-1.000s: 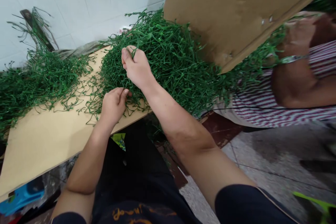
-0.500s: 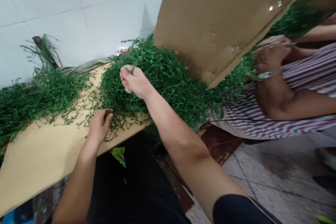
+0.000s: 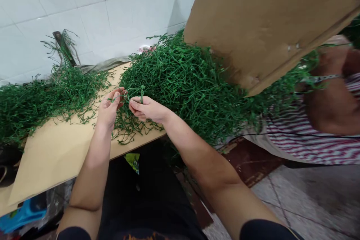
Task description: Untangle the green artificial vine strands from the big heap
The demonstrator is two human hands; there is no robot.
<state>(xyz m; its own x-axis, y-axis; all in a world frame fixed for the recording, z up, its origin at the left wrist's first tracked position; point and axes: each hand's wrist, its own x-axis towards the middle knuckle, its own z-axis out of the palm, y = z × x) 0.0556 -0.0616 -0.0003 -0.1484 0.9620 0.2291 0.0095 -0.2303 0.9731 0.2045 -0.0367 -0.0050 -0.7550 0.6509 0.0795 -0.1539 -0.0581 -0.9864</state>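
Note:
My right hand (image 3: 147, 109) pinches a thin green stem (image 3: 142, 93), whose small forked end sticks up above the fingers. Close beside it on the left, my left hand (image 3: 109, 109) has its fingertips closed around a green strand that seems to run across to the right hand. Both hands are just above the near-left edge of a big tangled pile of green stems (image 3: 180, 75), which look like artificial plant sprigs. Loose stems (image 3: 131, 125) lie on the tan board (image 3: 59, 146) under the hands.
Another heap of green stems (image 3: 53, 93) covers the board's left part. A large cardboard sheet (image 3: 253, 18) slants over the pile at right. Beyond it sits a person in a striped garment (image 3: 312, 138). A white tiled wall (image 3: 84, 15) stands behind; a blue object (image 3: 25, 215) is low left.
My right hand has come down from the pile with a green stem. My left hand has risen from the board, and the two hands are now close together. The view has shifted slightly.

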